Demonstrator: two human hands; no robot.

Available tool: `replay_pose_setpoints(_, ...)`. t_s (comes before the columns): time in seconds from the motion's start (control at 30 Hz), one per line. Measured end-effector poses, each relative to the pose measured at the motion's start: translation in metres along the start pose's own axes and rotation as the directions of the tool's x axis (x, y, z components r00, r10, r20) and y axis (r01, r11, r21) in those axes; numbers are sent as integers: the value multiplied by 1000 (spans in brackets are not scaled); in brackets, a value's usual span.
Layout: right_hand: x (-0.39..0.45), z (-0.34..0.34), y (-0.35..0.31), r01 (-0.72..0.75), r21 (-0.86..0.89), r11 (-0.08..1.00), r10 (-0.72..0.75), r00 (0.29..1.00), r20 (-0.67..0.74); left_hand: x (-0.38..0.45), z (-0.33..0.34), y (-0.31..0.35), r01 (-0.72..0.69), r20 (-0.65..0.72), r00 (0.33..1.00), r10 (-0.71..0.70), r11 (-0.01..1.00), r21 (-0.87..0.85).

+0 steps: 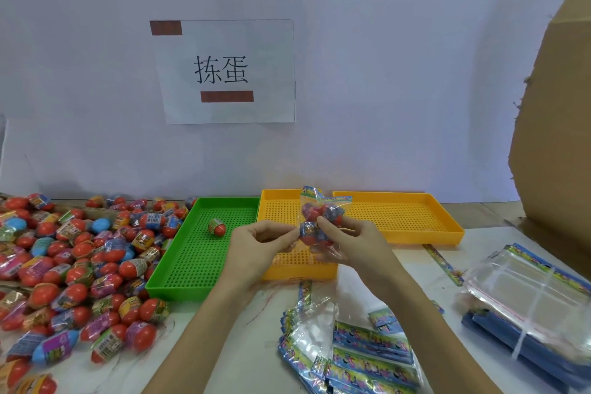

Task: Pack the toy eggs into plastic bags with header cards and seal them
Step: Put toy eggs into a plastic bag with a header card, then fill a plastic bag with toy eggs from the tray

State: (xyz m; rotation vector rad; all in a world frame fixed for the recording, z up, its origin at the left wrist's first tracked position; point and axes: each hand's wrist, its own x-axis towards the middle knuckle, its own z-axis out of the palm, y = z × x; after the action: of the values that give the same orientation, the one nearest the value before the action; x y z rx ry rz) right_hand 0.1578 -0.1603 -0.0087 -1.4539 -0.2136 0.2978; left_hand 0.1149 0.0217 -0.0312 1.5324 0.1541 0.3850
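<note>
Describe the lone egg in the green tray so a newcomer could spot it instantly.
Find the green tray, just right of the big egg pile and left of the yellow trays. One toy egg lies alone near the tray's far end. Red with a printed wrapper band, it is the only egg in any tray.

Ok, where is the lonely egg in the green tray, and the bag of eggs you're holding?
lonely egg (217,227), head view, on its red lower half.
green tray (192,265), head view, on its bare perforated floor.
bag of eggs (315,213), head view, on the eggs inside.

Both hands raised, L (256,241) & R (347,238) fingertips pinching.
</note>
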Motion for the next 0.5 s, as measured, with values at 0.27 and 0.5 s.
replay_pose_setpoints(0.27,9,-47,-25,170,810,561,-172,981,-87,0,2,-1,-269,0,952,308,832,485)
replay_pose_setpoints(0.5,14,-24,-3,9,497,867,-53,996,75,2,-2,-9,-329,93,924,370,649,686)
